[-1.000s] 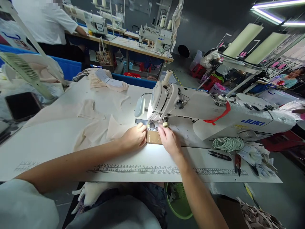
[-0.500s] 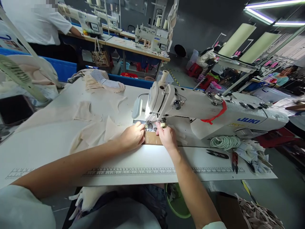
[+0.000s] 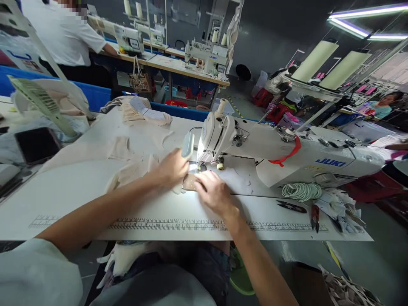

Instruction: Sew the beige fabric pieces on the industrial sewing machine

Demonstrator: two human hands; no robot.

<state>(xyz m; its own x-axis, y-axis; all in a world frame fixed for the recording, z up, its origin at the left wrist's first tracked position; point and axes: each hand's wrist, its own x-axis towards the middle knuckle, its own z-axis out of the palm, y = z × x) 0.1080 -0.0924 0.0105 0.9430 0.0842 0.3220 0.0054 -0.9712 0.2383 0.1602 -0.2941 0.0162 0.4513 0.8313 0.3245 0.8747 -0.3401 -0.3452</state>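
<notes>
At the sewing machine (image 3: pixel 245 138), my right hand (image 3: pixel 215 191) lies on the bed with fingers stretched out. Its fingertips touch a flat brown piece (image 3: pixel 190 182) in front of the needle area; whether this is a cover plate or material, I cannot tell. My left hand (image 3: pixel 174 168) is smeared by motion, left of the presser foot (image 3: pixel 200 166) and above the brown piece's left side. Its fingers are too blurred to show a grip. A small pale scrap (image 3: pixel 179 189) lies below it. Beige fabric pieces (image 3: pixel 126 176) lie beside my left forearm.
Stacked beige pieces (image 3: pixel 143 111) lie at the back left. A phone (image 3: pixel 37 145) and a green fan (image 3: pixel 43 104) are farther left. Thread snips (image 3: pixel 291 206), red-handled snips (image 3: pixel 315 218) and a pale green coil (image 3: pixel 301 191) lie right. A person (image 3: pixel 66 36) stands beyond.
The brown piece has shifted left and now sits at an angle. My left hand has moved up and left from the needle area; my right hand has come down and left over the brown piece.
</notes>
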